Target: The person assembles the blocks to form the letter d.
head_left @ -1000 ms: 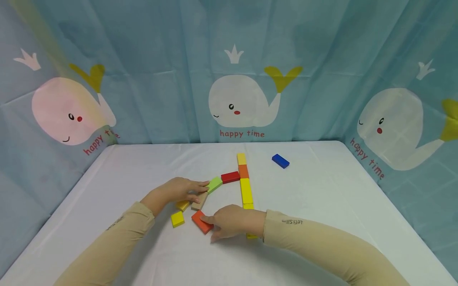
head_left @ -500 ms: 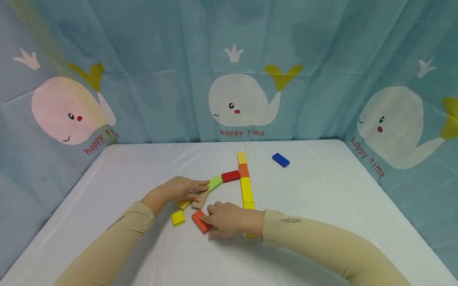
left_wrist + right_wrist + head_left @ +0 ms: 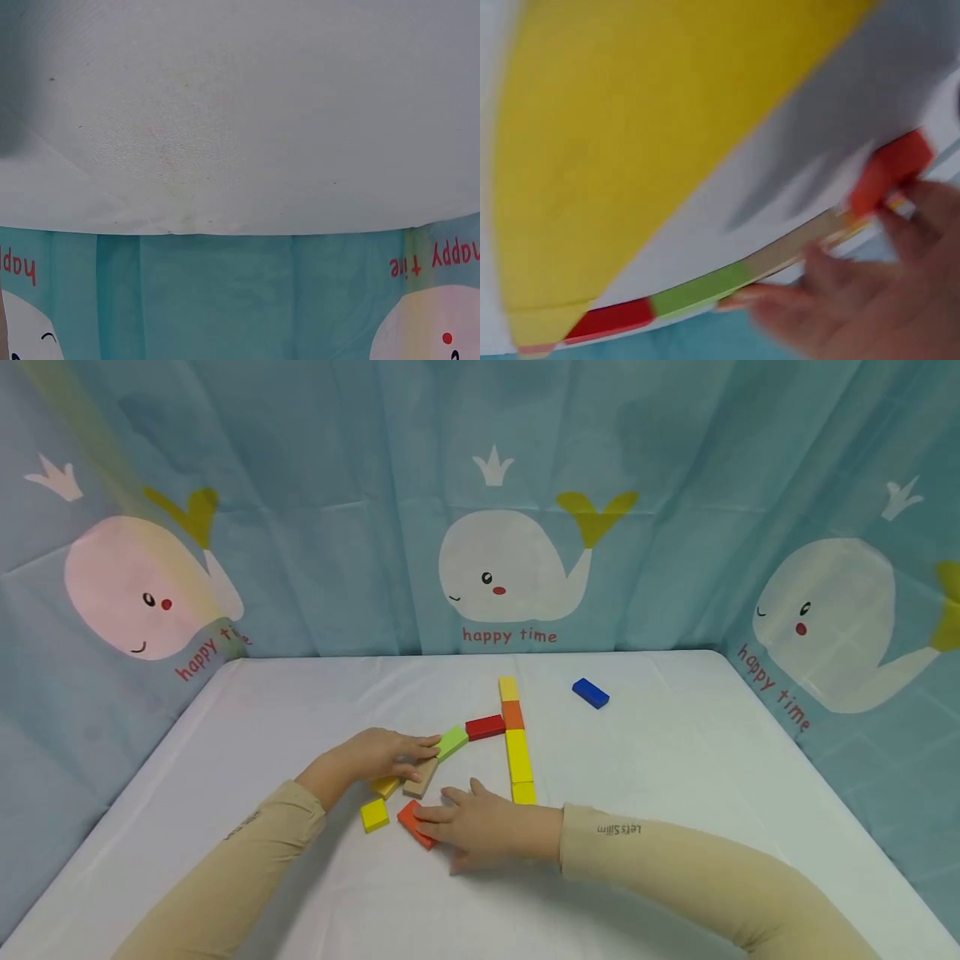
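Note:
Small coloured wooden blocks lie on a white table. In the head view my left hand (image 3: 378,756) rests its fingertips at the light green block (image 3: 453,742) and the tan block (image 3: 420,779). Under its palm side, a golden-yellow block (image 3: 386,786) is partly hidden. My right hand (image 3: 480,827), fingers stretched out, touches an orange-red block (image 3: 415,825) from the right. The right wrist view also shows those fingertips at the orange-red block (image 3: 889,172). A dark red block (image 3: 486,727) links the green one to a straight column of an orange block (image 3: 512,714) and several yellow blocks (image 3: 519,756).
A yellow square block (image 3: 374,815) lies left of the orange-red one. Alone at the back right is a blue block (image 3: 591,692). My right forearm crosses the near end of the yellow column. Blue curtains (image 3: 337,568) with whale prints stand behind the table (image 3: 675,735).
The orange-red block has shifted slightly left under my right hand, whose fingers have gone from curled to spread out. My left hand stays put at the tan and green blocks.

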`<control>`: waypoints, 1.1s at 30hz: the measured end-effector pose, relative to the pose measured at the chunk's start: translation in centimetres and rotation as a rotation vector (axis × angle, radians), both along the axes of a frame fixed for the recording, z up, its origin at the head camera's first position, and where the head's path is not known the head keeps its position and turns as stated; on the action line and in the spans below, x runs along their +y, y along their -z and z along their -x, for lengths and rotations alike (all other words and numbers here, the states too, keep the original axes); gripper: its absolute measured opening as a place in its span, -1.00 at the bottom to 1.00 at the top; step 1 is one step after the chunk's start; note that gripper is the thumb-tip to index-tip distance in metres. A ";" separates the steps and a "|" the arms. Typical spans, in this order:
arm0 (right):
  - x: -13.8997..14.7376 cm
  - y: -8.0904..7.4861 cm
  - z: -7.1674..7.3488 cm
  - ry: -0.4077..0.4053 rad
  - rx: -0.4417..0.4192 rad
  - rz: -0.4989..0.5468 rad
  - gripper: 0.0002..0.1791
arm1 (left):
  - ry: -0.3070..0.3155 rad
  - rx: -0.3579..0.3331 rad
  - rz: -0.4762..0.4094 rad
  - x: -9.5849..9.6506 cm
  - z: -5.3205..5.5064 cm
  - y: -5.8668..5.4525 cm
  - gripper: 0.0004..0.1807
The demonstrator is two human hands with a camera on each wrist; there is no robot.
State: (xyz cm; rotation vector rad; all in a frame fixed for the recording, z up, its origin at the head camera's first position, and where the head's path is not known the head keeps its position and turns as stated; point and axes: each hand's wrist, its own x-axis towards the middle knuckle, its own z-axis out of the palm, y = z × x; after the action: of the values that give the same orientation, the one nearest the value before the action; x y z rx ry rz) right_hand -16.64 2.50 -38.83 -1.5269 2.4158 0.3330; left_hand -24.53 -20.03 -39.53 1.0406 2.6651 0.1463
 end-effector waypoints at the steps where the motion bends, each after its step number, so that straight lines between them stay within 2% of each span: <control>1: -0.1 0.1 -0.4 0.012 0.013 -0.008 -0.17 | 0.001 0.003 0.003 0.0 0.0 0.0 -0.34; 5: -0.3 0.1 -1.1 0.062 0.009 -0.023 -0.11 | -0.006 0.001 0.004 0.0 0.0 0.1 -0.33; 11: 0.1 0.1 0.0 0.076 -0.080 -0.009 -0.10 | -0.009 -0.011 0.003 0.0 0.2 0.1 -0.30; 15: 0.2 0.3 -0.3 0.108 -0.094 -0.008 -0.07 | 0.007 -0.006 0.006 0.1 0.2 0.1 -0.33; 24: -0.3 -0.4 -1.1 0.146 -0.052 -0.031 -0.04 | -0.027 -0.031 -0.001 0.2 0.2 -0.1 -0.30; 33: -0.6 -0.1 -1.3 0.159 -0.050 -0.041 -0.01 | 0.008 0.000 -0.002 0.2 0.2 0.0 -0.35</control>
State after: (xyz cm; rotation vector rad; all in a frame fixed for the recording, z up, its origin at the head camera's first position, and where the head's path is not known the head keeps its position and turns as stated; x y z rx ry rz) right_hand -15.37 1.95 -38.73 -1.3010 2.4559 0.3063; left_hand -24.68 -19.84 -39.58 1.0517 2.6614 0.1467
